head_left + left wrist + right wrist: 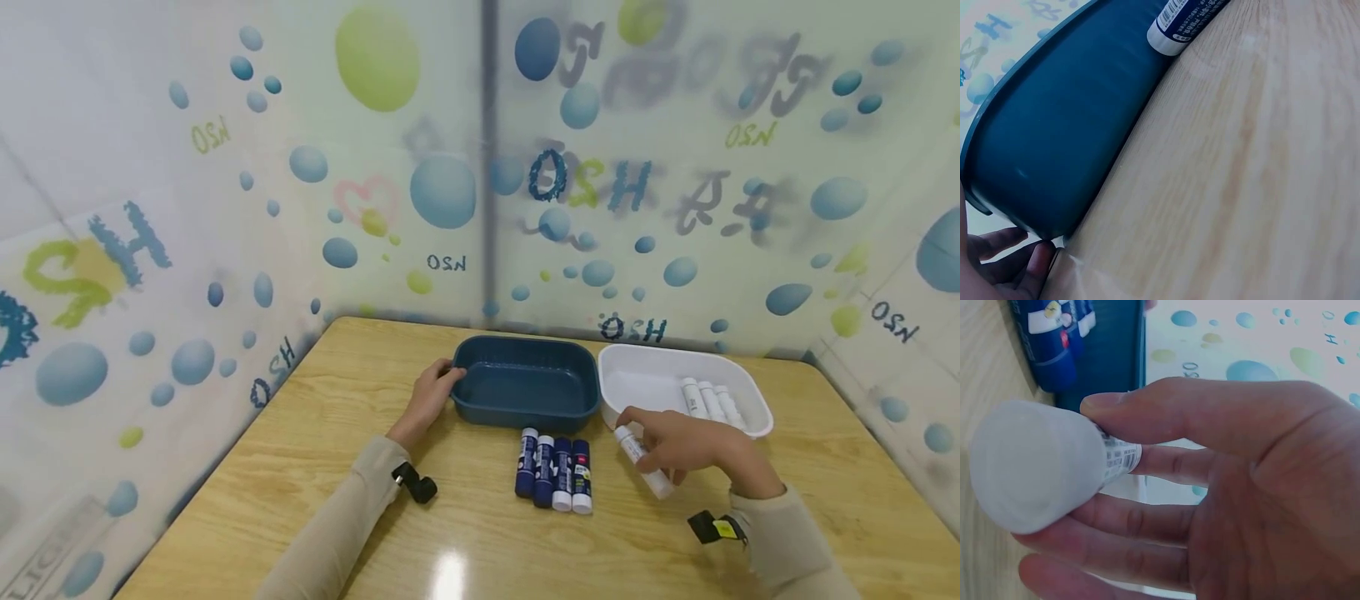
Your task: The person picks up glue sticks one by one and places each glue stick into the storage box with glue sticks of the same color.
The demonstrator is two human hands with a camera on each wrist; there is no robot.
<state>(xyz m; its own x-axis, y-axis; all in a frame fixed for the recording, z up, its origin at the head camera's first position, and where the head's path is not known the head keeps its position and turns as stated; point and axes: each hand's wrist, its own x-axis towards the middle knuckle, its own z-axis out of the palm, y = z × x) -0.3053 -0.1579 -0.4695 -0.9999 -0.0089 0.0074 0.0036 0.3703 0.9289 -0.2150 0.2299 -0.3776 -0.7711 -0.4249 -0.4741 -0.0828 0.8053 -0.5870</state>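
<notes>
My right hand (678, 442) pinches a white glue stick (645, 463) between thumb and fingers, in front of the white tray (622, 354). In the right wrist view the white end of that glue stick (1035, 469) faces the camera, its printed label partly under the thumb. My left hand (431, 396) grips the left end of the dark blue tray (525, 417), thumb at the rim. From the left wrist, fingers (1007, 256) show low against its outer wall. Several blue glue sticks (553, 471) lie side by side before the blue tray, some with white ends toward me.
Several white glue sticks (708, 400) lie inside the white tray at its right side. Both trays stand side by side near the back of the wooden table (315, 500). A patterned wall covering (420, 283) rises right behind them.
</notes>
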